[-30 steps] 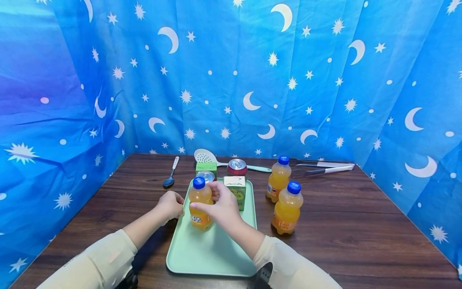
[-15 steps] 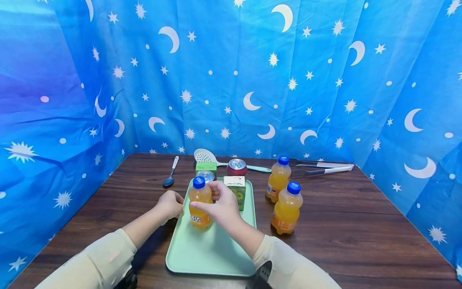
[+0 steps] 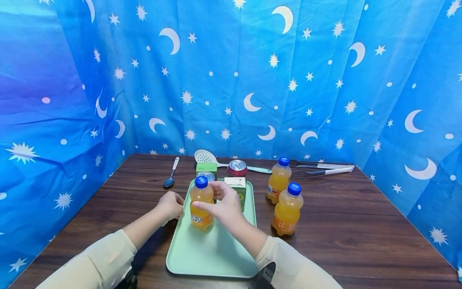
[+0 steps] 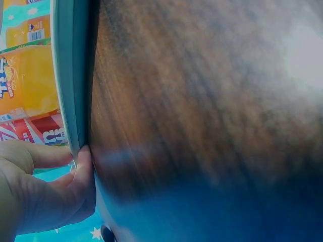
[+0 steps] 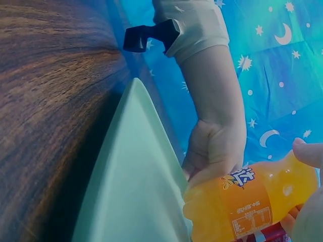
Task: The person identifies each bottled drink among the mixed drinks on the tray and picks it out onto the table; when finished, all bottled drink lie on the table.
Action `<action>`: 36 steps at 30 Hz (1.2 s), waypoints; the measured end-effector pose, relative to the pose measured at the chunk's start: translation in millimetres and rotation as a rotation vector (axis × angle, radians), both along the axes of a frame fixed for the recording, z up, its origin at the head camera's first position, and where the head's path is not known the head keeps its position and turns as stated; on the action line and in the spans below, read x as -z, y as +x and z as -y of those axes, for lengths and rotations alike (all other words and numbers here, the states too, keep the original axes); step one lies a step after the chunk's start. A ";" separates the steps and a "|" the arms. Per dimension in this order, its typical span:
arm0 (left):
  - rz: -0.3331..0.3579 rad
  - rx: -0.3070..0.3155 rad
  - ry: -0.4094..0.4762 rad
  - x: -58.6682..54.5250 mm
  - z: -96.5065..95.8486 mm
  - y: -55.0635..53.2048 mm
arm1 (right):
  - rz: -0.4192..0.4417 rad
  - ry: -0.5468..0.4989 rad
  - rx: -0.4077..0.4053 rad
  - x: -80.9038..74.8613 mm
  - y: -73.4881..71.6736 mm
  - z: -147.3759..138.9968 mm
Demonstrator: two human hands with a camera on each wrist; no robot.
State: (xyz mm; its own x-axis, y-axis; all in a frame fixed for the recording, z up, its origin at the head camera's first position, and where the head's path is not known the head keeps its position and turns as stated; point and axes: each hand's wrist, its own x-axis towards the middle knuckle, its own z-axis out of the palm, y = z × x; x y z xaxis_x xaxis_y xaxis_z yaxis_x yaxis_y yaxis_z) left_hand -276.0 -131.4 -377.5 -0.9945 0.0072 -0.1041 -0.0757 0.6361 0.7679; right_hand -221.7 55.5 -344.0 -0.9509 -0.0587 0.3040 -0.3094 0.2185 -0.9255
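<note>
My right hand [image 3: 228, 206] grips an orange soda bottle [image 3: 200, 221] with a blue cap, thumb in front and fingers behind. The bottle stands upright on the pale green tray [image 3: 211, 259], towards its left side. With my left hand [image 3: 169, 206] I pinch the tray's left rim; the left wrist view shows thumb and fingertips right at that rim [image 4: 75, 80]. Just behind the bottle is a can [image 3: 207, 175], mostly hidden by it. Beside my right fingers a green drink carton [image 3: 235, 184] stands on the tray. In the right wrist view the bottle's label [image 5: 247, 201] faces the camera.
Two more orange soda bottles [image 3: 279, 180] [image 3: 286, 212] stand right of the tray. At the back are another green carton [image 3: 207, 168], a red can [image 3: 237, 167], a skimmer [image 3: 205, 156] and tongs [image 3: 330, 168]. A spoon [image 3: 171, 174] lies to the left.
The bottle has shifted slightly to the right on the tray with my right hand and turned a little. My left hand has stayed at the rim.
</note>
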 end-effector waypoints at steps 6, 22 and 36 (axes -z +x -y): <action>0.007 0.000 -0.002 -0.9 -0.5 0.8 | 0.008 0.007 -0.003 -1.8 2.7 -4.9; 0.004 0.019 0.023 1.5 2.0 1.1 | -0.028 0.006 -0.078 -7.7 14.8 -18.3; -0.011 0.024 0.027 -0.5 1.6 4.2 | -0.019 -0.044 -0.108 -7.7 24.2 -33.3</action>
State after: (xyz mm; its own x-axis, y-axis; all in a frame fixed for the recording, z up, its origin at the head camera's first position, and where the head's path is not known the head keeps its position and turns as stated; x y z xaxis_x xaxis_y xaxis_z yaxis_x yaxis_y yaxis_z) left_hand -271.8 -133.0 -377.0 -0.9951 0.0338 -0.0924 -0.0520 0.6166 0.7856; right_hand -197.5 88.8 -336.3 -0.9338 -0.1470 0.3262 -0.3463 0.1418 -0.9273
